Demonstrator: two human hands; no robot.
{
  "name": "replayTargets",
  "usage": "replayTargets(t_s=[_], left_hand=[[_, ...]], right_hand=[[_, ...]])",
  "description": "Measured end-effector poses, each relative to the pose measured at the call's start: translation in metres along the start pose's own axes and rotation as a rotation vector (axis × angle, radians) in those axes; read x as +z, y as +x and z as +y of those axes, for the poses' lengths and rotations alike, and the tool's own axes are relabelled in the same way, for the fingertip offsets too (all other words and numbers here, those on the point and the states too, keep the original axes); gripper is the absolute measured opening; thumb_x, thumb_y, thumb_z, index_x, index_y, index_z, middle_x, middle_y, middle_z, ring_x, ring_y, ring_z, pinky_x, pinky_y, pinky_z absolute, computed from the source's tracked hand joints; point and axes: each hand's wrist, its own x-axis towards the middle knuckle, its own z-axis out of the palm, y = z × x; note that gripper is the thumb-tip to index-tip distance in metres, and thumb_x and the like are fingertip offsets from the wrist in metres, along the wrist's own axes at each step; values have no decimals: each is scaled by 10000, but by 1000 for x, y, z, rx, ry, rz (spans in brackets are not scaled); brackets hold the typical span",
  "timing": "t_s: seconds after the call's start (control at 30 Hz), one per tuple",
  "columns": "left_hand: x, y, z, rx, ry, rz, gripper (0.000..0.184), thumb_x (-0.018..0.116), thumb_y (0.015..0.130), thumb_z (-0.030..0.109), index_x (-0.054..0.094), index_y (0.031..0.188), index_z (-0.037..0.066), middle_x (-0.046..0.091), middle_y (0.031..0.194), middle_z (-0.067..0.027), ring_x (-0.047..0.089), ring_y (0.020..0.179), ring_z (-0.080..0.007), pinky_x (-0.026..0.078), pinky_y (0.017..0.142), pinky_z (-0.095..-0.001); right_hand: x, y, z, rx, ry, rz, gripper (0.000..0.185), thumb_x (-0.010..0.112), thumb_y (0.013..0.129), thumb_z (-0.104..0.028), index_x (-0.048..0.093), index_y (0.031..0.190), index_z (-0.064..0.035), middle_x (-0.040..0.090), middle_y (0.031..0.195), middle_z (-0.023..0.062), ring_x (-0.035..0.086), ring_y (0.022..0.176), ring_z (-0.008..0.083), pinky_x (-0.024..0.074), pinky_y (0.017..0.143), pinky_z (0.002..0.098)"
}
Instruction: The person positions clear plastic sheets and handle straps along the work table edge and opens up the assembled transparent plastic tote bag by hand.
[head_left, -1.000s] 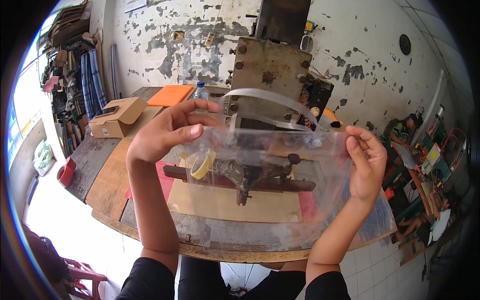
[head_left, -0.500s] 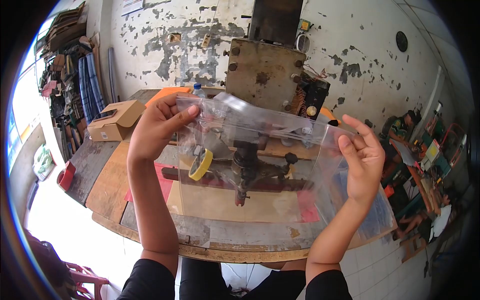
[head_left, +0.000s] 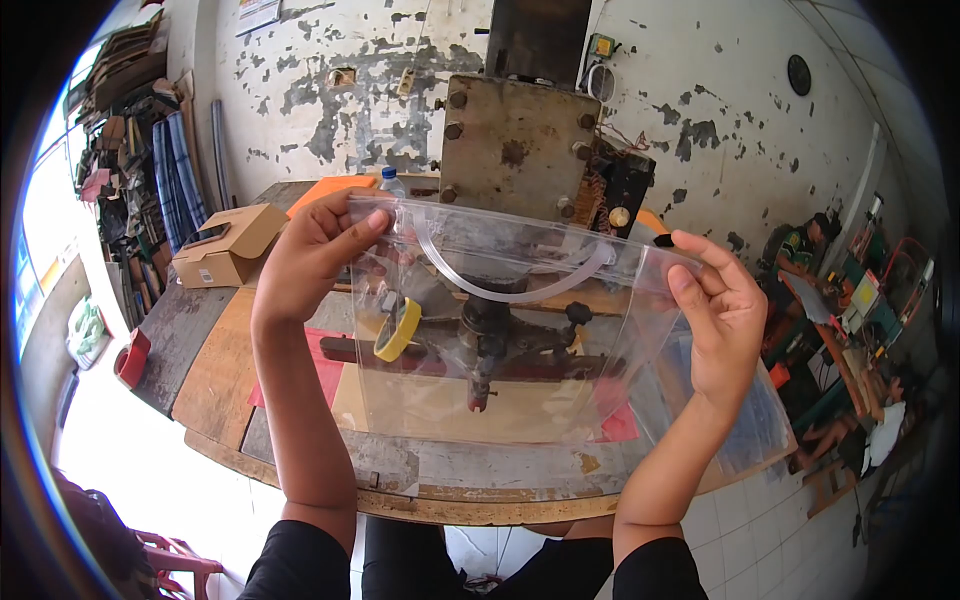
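Note:
A clear plastic bag (head_left: 520, 400) hangs upright between my two hands, above the front of the workbench. My left hand (head_left: 318, 245) pinches its upper left corner between thumb and fingers. At the upper right corner, my right hand (head_left: 722, 310) grips the plastic with thumb and fingertips. A translucent white handle (head_left: 510, 295) curves downward in a U across the upper part of the bag. Through the plastic I see the dark metal head of a press (head_left: 490, 330) and a roll of yellow tape (head_left: 398, 330).
The press's heavy metal body (head_left: 520, 150) stands behind the bag. An open cardboard box (head_left: 232, 245) with a phone (head_left: 207, 236) on it is at the left, near a red tape roll (head_left: 132, 358). Clear sheets (head_left: 735, 420) lie at the right. Another person (head_left: 800, 250) sits farther right.
The bag's handle has swung down from a blurred position above the top edge to hang in a U. Both hands keep hold of the corners, almost unmoved.

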Motion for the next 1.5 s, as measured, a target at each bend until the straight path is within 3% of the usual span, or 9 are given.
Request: replayTargets(t_s=[0.3, 1.0, 1.5], left_hand=[[2, -2, 4, 1, -8, -30, 319, 650, 1011, 186, 638, 1213, -61, 722, 1057, -89, 701, 915, -137, 541, 848, -282], [2, 0, 0, 14, -57, -36, 388, 658, 1003, 159, 575, 1296, -81, 740, 1077, -125, 735, 914, -174, 583, 812, -295], [3, -1, -1, 82, -37, -29, 312, 642, 1008, 146, 601, 1254, -41, 747, 1062, -141, 745, 953, -216, 587, 827, -307]], right_hand=[[-1, 1, 2, 18, 46, 12, 258, 697, 948, -11, 671, 1192, 70, 728, 981, 56, 601, 839, 39, 452, 734, 172], [-5, 2, 9, 17, 44, -21, 232, 690, 959, -28, 685, 1171, 66, 731, 1010, 59, 613, 880, 47, 453, 763, 181], [-5, 1, 9, -5, 57, 16, 238, 708, 935, -1, 683, 1162, 69, 728, 1065, 81, 637, 920, 74, 482, 824, 198]])
